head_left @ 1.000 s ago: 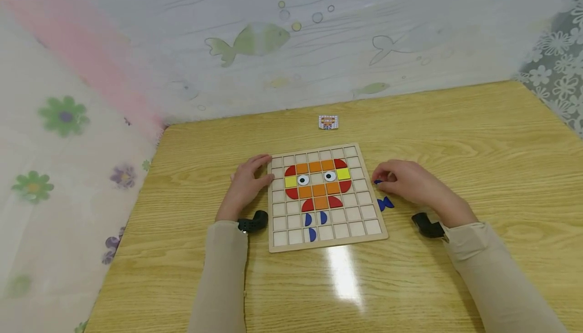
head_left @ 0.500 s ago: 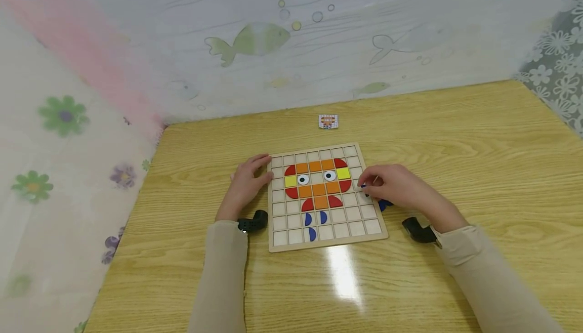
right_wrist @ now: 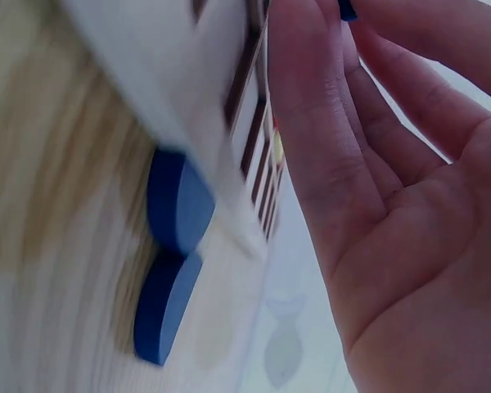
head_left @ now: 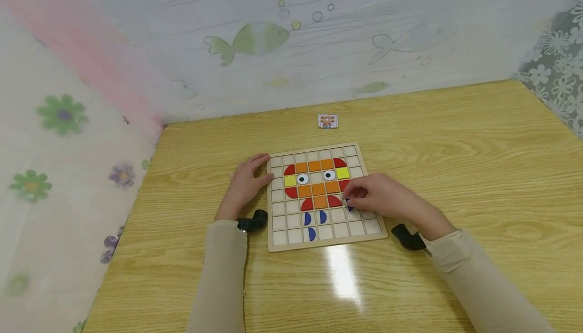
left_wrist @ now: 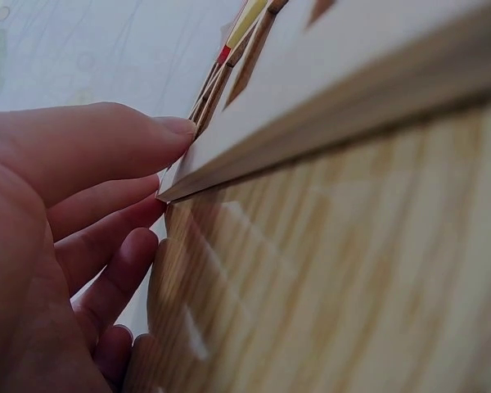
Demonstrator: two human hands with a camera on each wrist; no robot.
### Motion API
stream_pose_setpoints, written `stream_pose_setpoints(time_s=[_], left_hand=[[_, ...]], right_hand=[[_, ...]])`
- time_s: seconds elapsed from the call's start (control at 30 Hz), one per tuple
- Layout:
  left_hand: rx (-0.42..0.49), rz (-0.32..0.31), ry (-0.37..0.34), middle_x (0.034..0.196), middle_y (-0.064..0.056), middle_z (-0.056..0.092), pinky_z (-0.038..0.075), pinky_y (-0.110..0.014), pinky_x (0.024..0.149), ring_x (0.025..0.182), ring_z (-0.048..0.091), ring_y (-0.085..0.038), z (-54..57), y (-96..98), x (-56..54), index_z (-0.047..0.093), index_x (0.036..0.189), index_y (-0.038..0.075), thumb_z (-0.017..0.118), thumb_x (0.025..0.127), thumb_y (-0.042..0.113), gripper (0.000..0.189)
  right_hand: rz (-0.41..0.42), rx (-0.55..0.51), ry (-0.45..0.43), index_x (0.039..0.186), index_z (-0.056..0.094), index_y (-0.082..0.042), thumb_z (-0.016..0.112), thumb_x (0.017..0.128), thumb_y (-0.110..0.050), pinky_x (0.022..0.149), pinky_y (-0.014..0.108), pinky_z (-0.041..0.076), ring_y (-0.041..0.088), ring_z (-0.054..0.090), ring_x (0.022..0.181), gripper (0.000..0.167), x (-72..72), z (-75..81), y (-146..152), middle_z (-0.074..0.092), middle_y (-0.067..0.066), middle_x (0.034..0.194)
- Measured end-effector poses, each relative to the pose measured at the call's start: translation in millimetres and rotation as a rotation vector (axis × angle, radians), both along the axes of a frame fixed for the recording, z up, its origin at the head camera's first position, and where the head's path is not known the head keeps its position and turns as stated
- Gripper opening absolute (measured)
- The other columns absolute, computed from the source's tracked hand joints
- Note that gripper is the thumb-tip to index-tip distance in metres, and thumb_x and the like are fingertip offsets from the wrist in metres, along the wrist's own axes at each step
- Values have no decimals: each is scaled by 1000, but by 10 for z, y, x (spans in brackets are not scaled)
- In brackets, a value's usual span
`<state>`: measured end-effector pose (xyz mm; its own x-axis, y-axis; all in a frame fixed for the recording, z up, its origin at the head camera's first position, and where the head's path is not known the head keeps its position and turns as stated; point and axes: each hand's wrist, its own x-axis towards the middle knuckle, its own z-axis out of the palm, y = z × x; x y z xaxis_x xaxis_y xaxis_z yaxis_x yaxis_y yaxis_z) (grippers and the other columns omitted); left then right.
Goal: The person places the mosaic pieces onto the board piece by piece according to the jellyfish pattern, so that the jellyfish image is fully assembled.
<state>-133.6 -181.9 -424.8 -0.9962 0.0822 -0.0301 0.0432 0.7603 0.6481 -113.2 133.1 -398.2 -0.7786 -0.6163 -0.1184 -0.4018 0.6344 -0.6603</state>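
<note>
My right hand point(head_left: 387, 196) pinches a small blue half-circle tile point(head_left: 350, 205) over the right part of a wooden grid board point(head_left: 328, 247). My fingers partly cover that tile; only a blue sliver shows in the right wrist view. At the board's far left corner my left hand point(head_left: 246, 183) rests its thumb on the rim, with its fingertips at the edge. Red, orange point(head_left: 319, 189) and yellow tiles and two eye discs point(head_left: 302, 179) form a figure in the grid. Three blue half-circle tiles point(head_left: 323, 217) lie in cells below it.
Behind the board lies a small pattern card point(head_left: 328, 121). Two blue half-circle tiles point(right_wrist: 178, 201) lie on the table against the board's right side, hidden by my right hand in the head view. A wall with fish drawings point(head_left: 261, 39) closes off the table's far side.
My right hand has carried the blue half-circle tile from the table at the right, leftward and nearer, to over the grid. My left hand stays at the board's edge.
</note>
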Motion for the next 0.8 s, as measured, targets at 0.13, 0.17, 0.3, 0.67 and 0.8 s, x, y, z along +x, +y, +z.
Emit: stream_pose_setpoints(time_s=[0.13,0.17,0.3,0.67,0.8], left_hand=[[-3,-2,-4,140,2,34,14,-52,96,127,25,-25,9,-1,2,44,134,19,58,86,31,51],[-2,-3,-6,140,2,34,13,-52,97,127,24,-26,12,-2,3,44,134,19,58,86,31,51],[-5,-3,-11,140,2,34,12,-53,97,127,24,-25,13,-11,5,43,134,20,58,86,31,51],[3,-8,-9,140,2,33,9,-55,98,128,24,-26,15,-10,2,43,134,19,57,87,31,50],[9,-6,-13,140,2,33,9,-55,98,128,23,-25,13,-5,6,44,134,19,58,86,31,51]], right_hand=[[32,3,-14,88,65,-21,63,83,-19,66,27,43,10,52,71,7,54,1,-75,59,-12,77],[44,6,-12,88,65,-22,63,82,-19,66,27,43,9,51,70,7,67,0,-95,59,-12,77],[87,21,2,89,65,-22,65,82,-21,66,25,44,7,52,70,7,113,-12,-171,59,-14,77],[161,26,93,83,63,-22,64,82,-25,60,22,41,3,48,63,3,244,-27,-312,54,-19,71],[173,11,110,84,65,-19,65,81,-22,60,22,41,3,47,63,4,289,-41,-362,53,-18,70]])
